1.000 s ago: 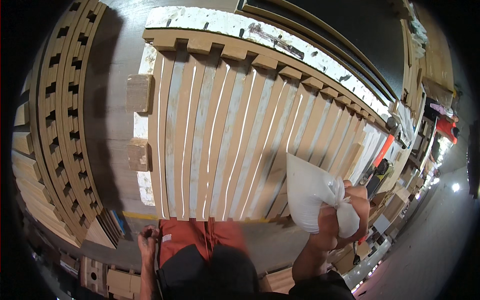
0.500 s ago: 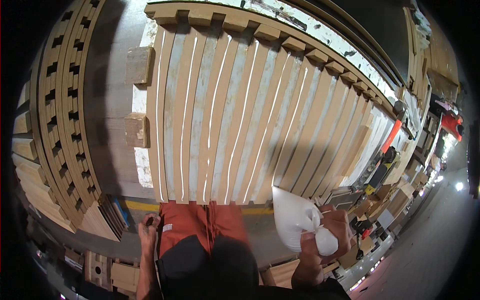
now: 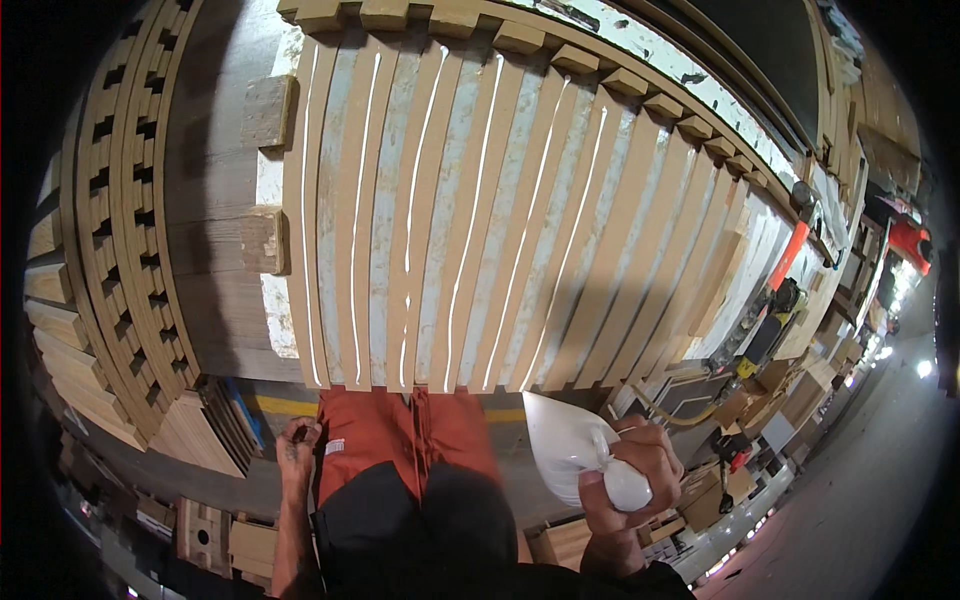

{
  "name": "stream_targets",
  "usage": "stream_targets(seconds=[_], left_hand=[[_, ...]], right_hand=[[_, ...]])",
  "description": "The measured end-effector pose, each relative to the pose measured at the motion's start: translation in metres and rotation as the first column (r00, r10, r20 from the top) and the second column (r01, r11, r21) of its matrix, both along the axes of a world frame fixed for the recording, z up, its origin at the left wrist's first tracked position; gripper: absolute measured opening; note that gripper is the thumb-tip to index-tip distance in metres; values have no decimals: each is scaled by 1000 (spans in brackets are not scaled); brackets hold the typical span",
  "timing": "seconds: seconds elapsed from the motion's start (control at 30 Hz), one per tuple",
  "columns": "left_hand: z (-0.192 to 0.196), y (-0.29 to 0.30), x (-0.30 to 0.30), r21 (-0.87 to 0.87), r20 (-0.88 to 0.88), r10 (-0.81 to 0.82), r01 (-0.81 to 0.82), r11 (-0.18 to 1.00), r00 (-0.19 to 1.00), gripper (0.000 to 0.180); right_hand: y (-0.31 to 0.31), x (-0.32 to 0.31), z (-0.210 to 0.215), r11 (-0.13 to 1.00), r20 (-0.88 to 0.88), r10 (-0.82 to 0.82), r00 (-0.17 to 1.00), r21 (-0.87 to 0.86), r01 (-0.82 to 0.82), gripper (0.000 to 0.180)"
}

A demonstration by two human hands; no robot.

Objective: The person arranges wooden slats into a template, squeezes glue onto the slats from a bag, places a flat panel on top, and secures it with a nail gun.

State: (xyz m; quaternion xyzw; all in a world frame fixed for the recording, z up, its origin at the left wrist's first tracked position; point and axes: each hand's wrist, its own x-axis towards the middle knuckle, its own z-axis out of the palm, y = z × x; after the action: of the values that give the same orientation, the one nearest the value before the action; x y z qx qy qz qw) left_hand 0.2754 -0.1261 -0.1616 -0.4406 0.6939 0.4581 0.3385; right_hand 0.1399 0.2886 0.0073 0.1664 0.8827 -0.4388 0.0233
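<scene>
In my right hand [image 3: 645, 465], closed round its knotted neck, is a white glue bag [image 3: 560, 450]. The bag's narrow tip lies at the near end of the sixth wooden strip from the left. White glue lines [image 3: 357, 220] run lengthwise along several strips [image 3: 430, 200], which lie side by side with pale gaps between them. The third line is broken into dabs near its lower end. At the strips' far ends stands a notched wooden rail [image 3: 520, 38]. My left hand [image 3: 298, 437] hangs beside my red shorts, its fingers curled and nothing visible in them.
Two wooden blocks [image 3: 264, 240] sit along the left edge of the strips. Notched slats [image 3: 135, 230] are stacked further left. A hammer with an orange handle [image 3: 789, 256] lies to the right, near a yellow-and-black tool [image 3: 762, 335]. Another person in red [image 3: 908, 243] is far right.
The sixth glue line now reaches the strip's near end. My right hand has drawn the bag slightly left and toward me. The strips sit slightly higher in view.
</scene>
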Motion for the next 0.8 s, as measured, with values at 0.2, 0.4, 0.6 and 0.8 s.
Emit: stream_targets(seconds=[0.2, 0.4, 0.6, 0.8], left_hand=[[-10, -13, 10, 100, -98, 9, 1, 995, 995, 10], [-11, -11, 2, 30, 10, -48, 47, 998, 999, 9], [-2, -5, -11, 24, -41, -74, 75, 997, 996, 16], [-11, -6, -4, 11, 3, -43, 43, 999, 999, 20]], right_hand=[[27, -22, -9, 953, -286, -300, 910, -121, 276, 35], [43, -110, -37, 958, -493, -230, 839, 38, 285, 26], [40, -147, -44, 958, -494, -212, 843, 65, 279, 22], [43, -152, -44, 960, -479, -191, 857, 92, 265, 21]])
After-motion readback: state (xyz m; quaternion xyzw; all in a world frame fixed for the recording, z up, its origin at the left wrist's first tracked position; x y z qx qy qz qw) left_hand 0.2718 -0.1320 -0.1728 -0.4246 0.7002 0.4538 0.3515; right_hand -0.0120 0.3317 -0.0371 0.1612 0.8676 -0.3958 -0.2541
